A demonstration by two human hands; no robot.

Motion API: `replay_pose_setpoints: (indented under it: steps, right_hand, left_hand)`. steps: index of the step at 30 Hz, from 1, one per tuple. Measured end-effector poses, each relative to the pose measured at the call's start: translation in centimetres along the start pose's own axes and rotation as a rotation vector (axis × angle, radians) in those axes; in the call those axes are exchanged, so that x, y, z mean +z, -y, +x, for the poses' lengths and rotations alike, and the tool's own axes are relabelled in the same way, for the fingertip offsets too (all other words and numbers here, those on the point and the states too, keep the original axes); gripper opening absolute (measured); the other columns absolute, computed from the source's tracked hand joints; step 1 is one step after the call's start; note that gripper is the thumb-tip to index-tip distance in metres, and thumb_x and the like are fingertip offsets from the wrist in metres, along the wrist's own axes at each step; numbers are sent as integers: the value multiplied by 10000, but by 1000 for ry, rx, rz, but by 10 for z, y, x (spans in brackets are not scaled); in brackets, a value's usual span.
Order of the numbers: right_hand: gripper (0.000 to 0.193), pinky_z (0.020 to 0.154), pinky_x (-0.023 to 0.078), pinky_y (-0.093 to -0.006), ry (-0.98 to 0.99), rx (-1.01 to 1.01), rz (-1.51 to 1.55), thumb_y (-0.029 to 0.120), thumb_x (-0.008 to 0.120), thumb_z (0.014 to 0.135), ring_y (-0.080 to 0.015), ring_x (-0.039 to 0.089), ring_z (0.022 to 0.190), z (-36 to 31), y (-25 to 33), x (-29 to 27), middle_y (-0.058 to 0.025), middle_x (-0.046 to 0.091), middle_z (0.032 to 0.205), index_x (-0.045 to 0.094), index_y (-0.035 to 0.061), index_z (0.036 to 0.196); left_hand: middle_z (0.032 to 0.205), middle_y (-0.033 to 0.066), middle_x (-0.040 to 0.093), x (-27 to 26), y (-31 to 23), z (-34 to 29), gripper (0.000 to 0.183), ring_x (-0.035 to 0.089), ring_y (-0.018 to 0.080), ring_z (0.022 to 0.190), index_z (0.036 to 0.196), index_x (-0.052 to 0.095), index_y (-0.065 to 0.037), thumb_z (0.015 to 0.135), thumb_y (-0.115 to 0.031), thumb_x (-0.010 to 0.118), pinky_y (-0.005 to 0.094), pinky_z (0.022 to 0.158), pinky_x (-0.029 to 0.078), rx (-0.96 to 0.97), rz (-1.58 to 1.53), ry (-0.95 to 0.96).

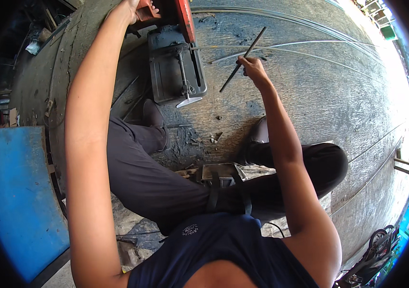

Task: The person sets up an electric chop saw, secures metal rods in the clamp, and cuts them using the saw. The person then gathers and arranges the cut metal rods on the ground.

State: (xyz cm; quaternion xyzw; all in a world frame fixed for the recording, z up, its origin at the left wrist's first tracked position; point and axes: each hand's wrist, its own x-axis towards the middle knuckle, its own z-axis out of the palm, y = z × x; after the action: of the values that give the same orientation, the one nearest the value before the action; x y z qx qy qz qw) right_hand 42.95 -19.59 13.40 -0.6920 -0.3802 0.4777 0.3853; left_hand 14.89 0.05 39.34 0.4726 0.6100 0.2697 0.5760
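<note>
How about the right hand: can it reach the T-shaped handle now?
Probably yes: the T-shaped handle looks near, though the dark rod held in the right hand may hinder grasping.

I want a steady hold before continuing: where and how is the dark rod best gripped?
Probably around mid-length, coming from the near right side, as the right hand holds the dark rod now: it is slim, straight and slanted, with both ends sticking out past the hand.
</note>
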Motion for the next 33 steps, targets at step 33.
replay_pose_setpoints:
  steps: [33]
  right_hand:
    - [205, 548, 382, -256, 373, -19, 678, 138, 471, 996, -84, 412, 584, -9, -19, 58, 15, 465, 728, 567, -25, 1076]
  left_hand:
    - [944, 140, 501, -3, 2, 14, 461, 541, 337, 913, 1063, 529, -53, 735, -350, 659, 532, 821, 536, -49, -84, 41]
